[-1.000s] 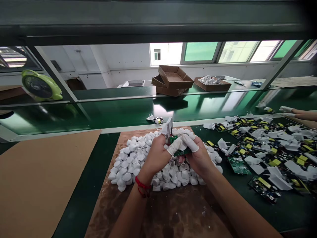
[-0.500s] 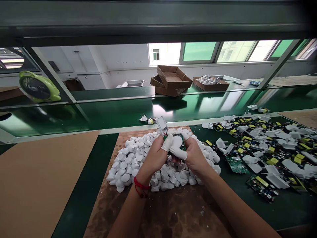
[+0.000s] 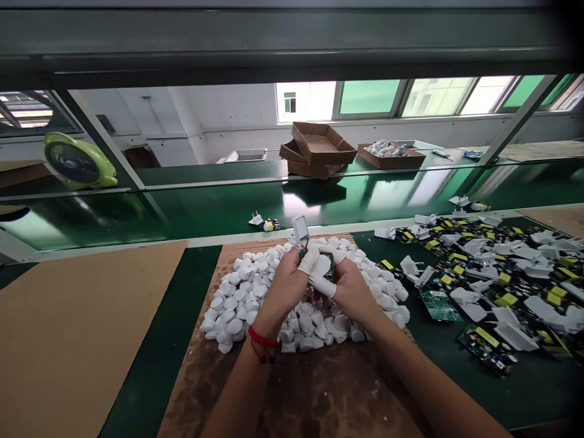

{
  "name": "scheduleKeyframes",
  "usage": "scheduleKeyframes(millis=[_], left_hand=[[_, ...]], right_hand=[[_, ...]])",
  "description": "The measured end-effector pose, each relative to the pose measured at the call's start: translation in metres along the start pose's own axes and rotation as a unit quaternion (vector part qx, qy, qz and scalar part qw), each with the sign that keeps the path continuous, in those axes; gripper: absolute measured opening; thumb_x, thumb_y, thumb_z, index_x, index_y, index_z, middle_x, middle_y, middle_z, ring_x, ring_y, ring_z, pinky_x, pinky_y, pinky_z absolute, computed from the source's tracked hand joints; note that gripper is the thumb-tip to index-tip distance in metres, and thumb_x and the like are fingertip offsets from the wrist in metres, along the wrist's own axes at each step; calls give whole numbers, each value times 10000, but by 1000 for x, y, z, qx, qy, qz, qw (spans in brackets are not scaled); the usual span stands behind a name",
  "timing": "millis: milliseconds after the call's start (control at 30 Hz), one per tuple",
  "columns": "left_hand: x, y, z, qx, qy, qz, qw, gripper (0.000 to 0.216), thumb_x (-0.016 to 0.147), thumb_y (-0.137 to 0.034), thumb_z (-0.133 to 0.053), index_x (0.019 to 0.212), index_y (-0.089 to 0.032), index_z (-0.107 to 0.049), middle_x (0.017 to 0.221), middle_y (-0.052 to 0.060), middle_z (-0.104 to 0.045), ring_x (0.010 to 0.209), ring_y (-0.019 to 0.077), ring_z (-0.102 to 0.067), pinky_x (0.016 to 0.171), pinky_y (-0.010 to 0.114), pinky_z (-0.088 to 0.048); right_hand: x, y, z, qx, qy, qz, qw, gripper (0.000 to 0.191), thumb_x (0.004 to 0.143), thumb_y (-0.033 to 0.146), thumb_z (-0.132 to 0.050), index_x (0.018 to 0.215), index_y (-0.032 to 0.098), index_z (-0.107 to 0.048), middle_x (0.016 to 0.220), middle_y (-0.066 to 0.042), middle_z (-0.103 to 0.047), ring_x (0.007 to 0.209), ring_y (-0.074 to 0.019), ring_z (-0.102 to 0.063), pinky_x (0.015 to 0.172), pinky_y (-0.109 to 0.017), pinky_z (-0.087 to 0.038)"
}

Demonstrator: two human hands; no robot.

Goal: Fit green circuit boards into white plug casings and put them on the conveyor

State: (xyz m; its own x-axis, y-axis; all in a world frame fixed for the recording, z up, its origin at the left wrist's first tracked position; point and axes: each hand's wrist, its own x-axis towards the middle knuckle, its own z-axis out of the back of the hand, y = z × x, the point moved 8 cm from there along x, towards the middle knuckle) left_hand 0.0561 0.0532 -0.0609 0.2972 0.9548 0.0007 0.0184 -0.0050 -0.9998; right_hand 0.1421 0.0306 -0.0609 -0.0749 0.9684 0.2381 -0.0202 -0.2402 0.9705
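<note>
Both hands meet over a heap of small white rounded pieces (image 3: 237,295) on a brown board (image 3: 319,395). My left hand (image 3: 292,277), with a red cord at its wrist, is closed on a green circuit board (image 3: 331,275). A white plastic plug housing (image 3: 300,230) hangs off that board by thin wires, pointing up. My right hand (image 3: 349,285) grips the board's other side, its covered fingers crossing the front. A white rounded piece (image 3: 322,265) lies against the board between the fingers. White covers wrap several fingertips. The board's underside is hidden.
Many circuit boards with white plug housings (image 3: 506,316) lie piled on the right. A cardboard sheet (image 3: 91,316) covers the left. Behind, the green belt (image 3: 205,213) carries a loose plug and board (image 3: 270,225). Beyond stand cardboard trays (image 3: 323,146) and a green fan (image 3: 79,161).
My right hand has shifted slightly left and down around the circuit board. The plug and board on the belt have moved left. The camera view has shifted slightly.
</note>
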Motion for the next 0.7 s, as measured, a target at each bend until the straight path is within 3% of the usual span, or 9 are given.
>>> scheduleKeyframes(millis=[133, 300, 467, 700], left_hand=[[1, 2, 4, 5, -16, 8, 1000, 338, 740, -483, -650, 830, -161, -601, 603, -20, -572, 482, 122, -537, 391, 201, -389], [0, -3, 2, -21, -5, -3, 1000, 343, 726, -461, -669, 870, -159, -594, 624, -20, -594, 452, 124, -550, 379, 209, -413], [-2, -5, 1, -37, -11, 4, 999, 385, 725, -467, -669, 946, -166, -574, 643, -15, -620, 425, 129, -550, 345, 213, -398], [-2, -8, 5, -25, -25, -4, 999, 398, 727, -480, -650, 930, -139, -611, 645, 10, -631, 495, 156, -575, 388, 232, -408]], right_hand=[[-2, -4, -4, -44, 18, -39, 998, 248, 717, 272, -680, 904, 206, -532, 576, 61, -527, 423, -123, -519, 395, -230, -427], [-3, 3, -4, -96, 40, -13, 995, 204, 771, 301, -631, 681, 207, -473, 527, 35, -529, 461, -135, -527, 432, -239, -430], [-4, 7, -6, -88, 74, 11, 993, 207, 815, 317, -602, 683, 202, -492, 558, 27, -550, 492, -135, -522, 468, -246, -434], [-6, 10, -7, -86, 41, 23, 995, 201, 800, 345, -650, 748, 211, -510, 598, 34, -541, 522, -140, -512, 479, -249, -421]])
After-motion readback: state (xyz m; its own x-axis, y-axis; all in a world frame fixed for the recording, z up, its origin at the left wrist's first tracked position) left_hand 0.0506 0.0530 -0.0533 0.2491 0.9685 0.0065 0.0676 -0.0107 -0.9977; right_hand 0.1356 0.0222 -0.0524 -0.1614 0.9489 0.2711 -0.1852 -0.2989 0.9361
